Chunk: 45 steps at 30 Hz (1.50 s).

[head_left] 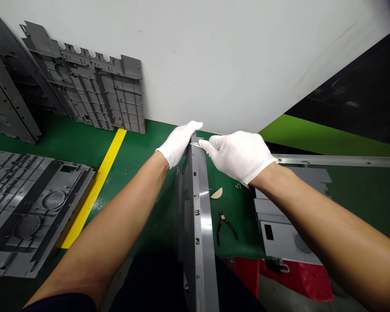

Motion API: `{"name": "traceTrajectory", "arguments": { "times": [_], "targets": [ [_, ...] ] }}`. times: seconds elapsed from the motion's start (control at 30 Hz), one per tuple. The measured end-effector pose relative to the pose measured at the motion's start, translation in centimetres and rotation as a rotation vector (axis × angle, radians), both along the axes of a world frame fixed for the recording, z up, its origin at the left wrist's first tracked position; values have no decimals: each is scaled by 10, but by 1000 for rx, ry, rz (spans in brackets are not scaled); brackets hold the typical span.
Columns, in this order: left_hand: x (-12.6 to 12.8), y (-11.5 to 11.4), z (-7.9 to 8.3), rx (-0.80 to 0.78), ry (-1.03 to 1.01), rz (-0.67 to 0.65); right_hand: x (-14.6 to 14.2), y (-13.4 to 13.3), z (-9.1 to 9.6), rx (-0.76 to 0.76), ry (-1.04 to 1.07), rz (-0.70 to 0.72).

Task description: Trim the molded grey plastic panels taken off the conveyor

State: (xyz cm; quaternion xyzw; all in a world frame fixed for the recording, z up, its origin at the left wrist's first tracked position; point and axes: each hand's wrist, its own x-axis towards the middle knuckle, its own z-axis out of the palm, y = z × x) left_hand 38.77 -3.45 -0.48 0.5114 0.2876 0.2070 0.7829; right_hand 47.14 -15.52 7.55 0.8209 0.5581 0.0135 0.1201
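Observation:
A long grey plastic panel (200, 225) stands on its edge in front of me, its narrow side with small slots facing up. My left hand (181, 141), in a white glove, is closed around the panel's far end. My right hand (242, 155), also gloved, is closed in a pinch just right of that end. A thin, pale, blade-like tool (195, 144) sticks out from its fingers and touches the panel's edge; the rest of it is hidden in the glove. Cutting pliers (223, 223) with dark handles lie open on the green table (159, 208), right of the panel.
Grey moulded panels lean on the white wall (94, 91), and another lies at left (35, 208) beside a yellow stripe (97, 186). A further grey panel (279, 234) lies under my right forearm. A pale half-round piece (217, 193) and a red stool (302, 279) are at right.

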Motion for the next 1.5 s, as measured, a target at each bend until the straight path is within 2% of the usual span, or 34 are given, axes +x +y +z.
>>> {"name": "traceTrajectory", "arguments": {
  "times": [0.83,1.07,1.3,1.5],
  "targets": [
    [0,1,-3,-48,-16,30,-1,-5,-2,0,-29,18],
    [2,3,-7,-17,-28,-10,0,-6,-2,-8,-12,15],
    [5,2,-7,-66,-18,16,1,-7,-2,-13,-22,12],
    [6,4,-11,-22,-26,-16,3,-8,-3,2,-22,21]
  ]
}}
